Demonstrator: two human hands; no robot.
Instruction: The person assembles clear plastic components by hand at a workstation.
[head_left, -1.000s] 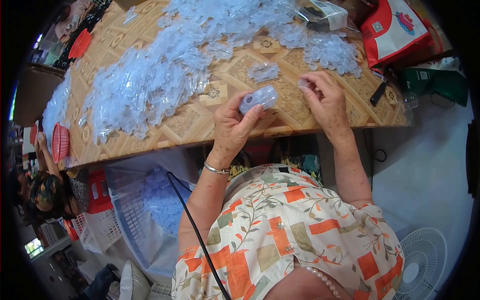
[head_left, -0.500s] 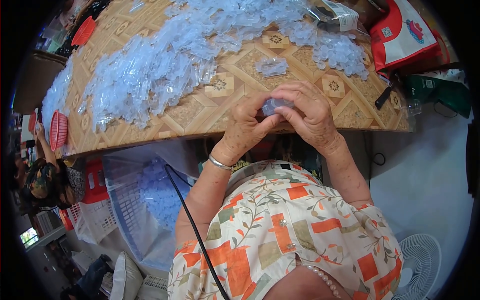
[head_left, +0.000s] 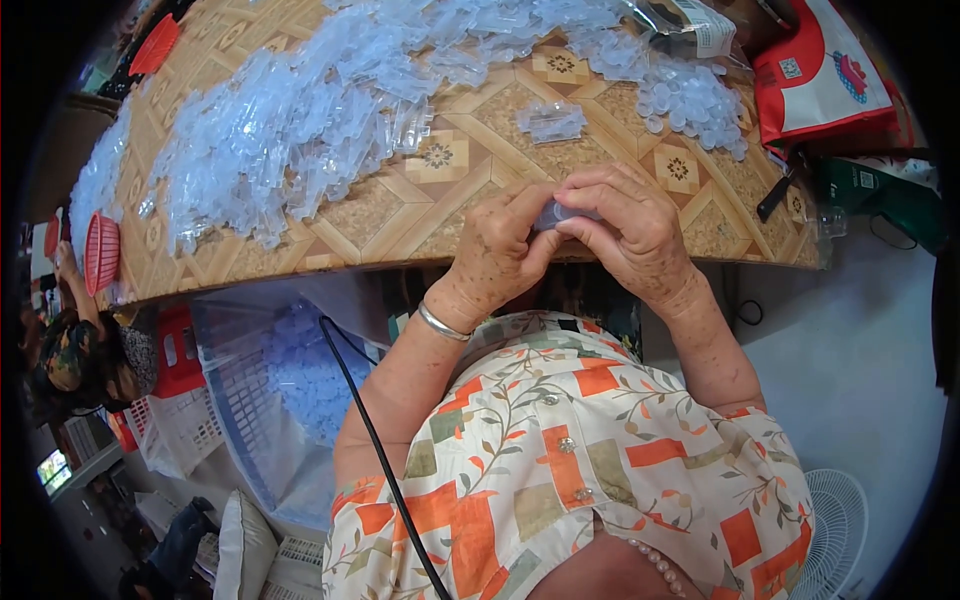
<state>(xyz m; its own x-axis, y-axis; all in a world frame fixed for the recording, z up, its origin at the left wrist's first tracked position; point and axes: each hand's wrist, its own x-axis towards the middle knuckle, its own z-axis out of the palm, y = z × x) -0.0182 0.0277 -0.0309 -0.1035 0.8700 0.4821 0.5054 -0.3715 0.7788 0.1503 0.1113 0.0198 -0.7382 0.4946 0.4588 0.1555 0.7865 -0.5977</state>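
Note:
Above the front edge of the patterned table [head_left: 370, 225], my left hand [head_left: 497, 245] and my right hand [head_left: 630, 230] meet fingertip to fingertip. Both are closed on one small translucent plastic piece [head_left: 553, 214], bluish with a rounded edge. Fingers cover most of it, so its full shape is hidden. Just beyond my hands lies a small group of clear flat plastic pieces [head_left: 552, 121]. Farther right is a heap of round clear plastic discs [head_left: 690, 108]. To the left spreads a large pile of clear oblong plastic pieces [head_left: 290, 130].
Red baskets [head_left: 101, 252] stand along the table's left side. A red and white bag [head_left: 822, 75] and a black-handled tool [head_left: 776, 192] lie at the right. Below left, a lined crate [head_left: 235, 375] holds bluish pieces. A black cable [head_left: 375, 440] crosses my left arm. A fan [head_left: 838, 525] stands lower right; a co-worker [head_left: 80, 350] is far left.
The plastic piece is more covered by my fingers now, and my hands have closed slightly around it. The whole view has shifted a little; the piles look the same.

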